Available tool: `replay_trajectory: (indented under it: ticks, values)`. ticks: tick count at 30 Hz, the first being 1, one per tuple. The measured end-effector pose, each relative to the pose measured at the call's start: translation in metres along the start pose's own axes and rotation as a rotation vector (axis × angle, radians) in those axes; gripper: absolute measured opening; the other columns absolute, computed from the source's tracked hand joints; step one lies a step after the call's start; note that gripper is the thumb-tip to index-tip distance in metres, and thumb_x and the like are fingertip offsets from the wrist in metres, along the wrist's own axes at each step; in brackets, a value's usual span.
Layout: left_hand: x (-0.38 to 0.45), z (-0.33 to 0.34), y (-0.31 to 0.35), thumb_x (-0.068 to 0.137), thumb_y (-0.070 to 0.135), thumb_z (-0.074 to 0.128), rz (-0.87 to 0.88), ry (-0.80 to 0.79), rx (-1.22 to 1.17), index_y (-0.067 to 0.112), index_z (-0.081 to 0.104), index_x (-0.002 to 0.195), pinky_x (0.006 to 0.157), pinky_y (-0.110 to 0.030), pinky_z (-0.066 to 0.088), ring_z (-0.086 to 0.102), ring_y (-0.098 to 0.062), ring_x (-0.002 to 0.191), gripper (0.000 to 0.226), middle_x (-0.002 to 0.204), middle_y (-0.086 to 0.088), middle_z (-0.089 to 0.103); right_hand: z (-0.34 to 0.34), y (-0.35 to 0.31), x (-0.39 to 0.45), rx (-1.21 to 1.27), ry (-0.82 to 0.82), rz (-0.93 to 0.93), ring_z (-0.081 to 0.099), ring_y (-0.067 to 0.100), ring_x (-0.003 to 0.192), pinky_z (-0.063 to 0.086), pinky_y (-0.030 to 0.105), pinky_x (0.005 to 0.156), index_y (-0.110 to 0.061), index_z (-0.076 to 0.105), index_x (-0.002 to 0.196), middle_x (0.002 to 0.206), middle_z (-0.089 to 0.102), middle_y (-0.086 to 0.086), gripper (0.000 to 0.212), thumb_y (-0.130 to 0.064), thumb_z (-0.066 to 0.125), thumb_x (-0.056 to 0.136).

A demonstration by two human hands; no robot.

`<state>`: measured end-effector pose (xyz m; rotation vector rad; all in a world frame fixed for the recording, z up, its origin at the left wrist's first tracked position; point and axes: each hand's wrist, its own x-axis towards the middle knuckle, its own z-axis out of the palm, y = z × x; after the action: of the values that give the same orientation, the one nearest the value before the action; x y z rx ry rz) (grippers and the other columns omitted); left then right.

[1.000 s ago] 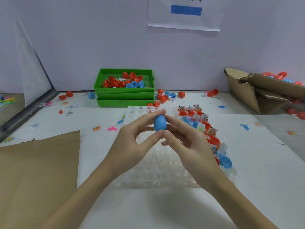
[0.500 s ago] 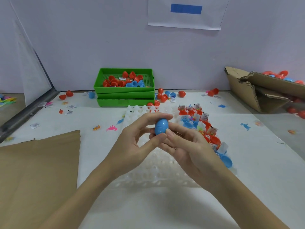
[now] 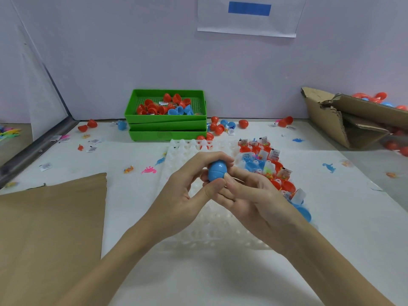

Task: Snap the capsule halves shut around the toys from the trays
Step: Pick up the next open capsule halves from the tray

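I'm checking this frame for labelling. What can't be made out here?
- Inside of the blue capsule, head view: its shell and both hands hide any toy.
- Wall sheet: cut off by the top edge.
- Cardboard box contents: flaps and the right edge hide most.
- Paper tags: print too small.

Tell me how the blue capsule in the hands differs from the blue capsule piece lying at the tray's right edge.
The blue capsule is a closed egg with a seam round its middle; the blue capsule piece looks like a single open half. The capsule is held above the white tray, pinched by the left hand and right hand; the piece rests untouched. Both are the same glossy blue plastic.
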<state>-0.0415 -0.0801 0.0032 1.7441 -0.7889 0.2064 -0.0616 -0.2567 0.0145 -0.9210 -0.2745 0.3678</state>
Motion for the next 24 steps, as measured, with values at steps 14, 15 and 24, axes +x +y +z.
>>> replay_trajectory:
  ticks: [14, 15, 24]
  values:
    - [-0.0028, 0.0038, -0.0016, 0.104, 0.018, 0.058, 0.094, 0.11, 0.107, 0.013, 0.064, 0.128, 0.089, -0.041, 0.056, 0.062, -0.03, 0.119, 0.025, 0.122, 0.006, 0.066, 0.0045, 0.0045, -0.0004, -0.002, -0.034, -0.051, 0.063, 0.04, 0.126, 0.056, 0.035, 0.097, 0.005, 0.066, 0.127, 0.131, 0.066, 0.026, 0.03, -0.004, 0.057, 0.1]
    - [-0.003, 0.0039, -0.0017, 0.104, 0.017, 0.058, 0.097, 0.112, 0.114, 0.013, 0.064, 0.128, 0.087, -0.042, 0.056, 0.063, -0.029, 0.118, 0.025, 0.122, 0.006, 0.066, 0.0048, 0.0049, -0.0007, 0.008, -0.037, -0.049, 0.063, 0.04, 0.126, 0.056, 0.035, 0.098, 0.006, 0.065, 0.128, 0.132, 0.065, 0.027, 0.031, -0.004, 0.057, 0.1]
    - [-0.0013, 0.0035, -0.0009, 0.103, 0.015, 0.061, 0.131, 0.111, 0.143, 0.011, 0.066, 0.128, 0.09, -0.021, 0.052, 0.063, -0.022, 0.12, 0.026, 0.122, 0.008, 0.067, 0.0069, 0.0045, -0.0009, 0.067, -0.053, -0.032, 0.063, 0.041, 0.125, 0.057, 0.036, 0.097, 0.005, 0.07, 0.123, 0.131, 0.065, 0.027, 0.029, -0.004, 0.057, 0.098]
